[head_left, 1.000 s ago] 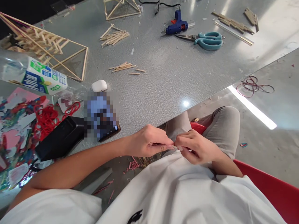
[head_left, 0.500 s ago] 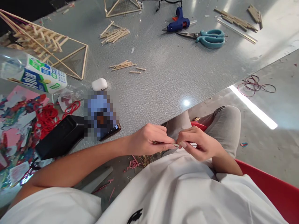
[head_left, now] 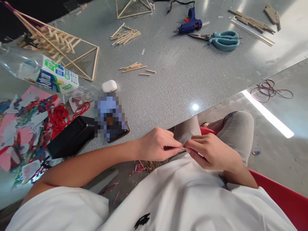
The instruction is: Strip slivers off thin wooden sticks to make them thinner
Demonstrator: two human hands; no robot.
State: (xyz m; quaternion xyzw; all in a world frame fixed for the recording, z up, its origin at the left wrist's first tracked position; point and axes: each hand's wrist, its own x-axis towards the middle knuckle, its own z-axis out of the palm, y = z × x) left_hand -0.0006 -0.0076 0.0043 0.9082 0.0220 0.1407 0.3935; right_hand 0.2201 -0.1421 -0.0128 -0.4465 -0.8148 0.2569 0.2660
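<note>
My left hand point(head_left: 157, 144) and my right hand point(head_left: 211, 151) meet fingertip to fingertip just below the table's front edge, over my lap and white shirt. Both are closed in a pinch on a thin small piece between them, too small to name. On the grey table point(head_left: 183, 77) lie loose short wooden sticks point(head_left: 136, 68) and a second pile of sticks point(head_left: 125, 36) farther back.
A stick frame model point(head_left: 60, 45), a lying plastic bottle point(head_left: 48, 73), a white earbud case point(head_left: 109, 86), a phone point(head_left: 113, 120), a black box point(head_left: 72, 138), red bands point(head_left: 59, 117), a blue glue gun point(head_left: 190, 24), teal scissors point(head_left: 221, 40). A red chair point(head_left: 284, 199) is under me.
The view has shifted slightly, so the table's things sit a little further right. Both hands stay pinched together at the same spot, with small finger movements.
</note>
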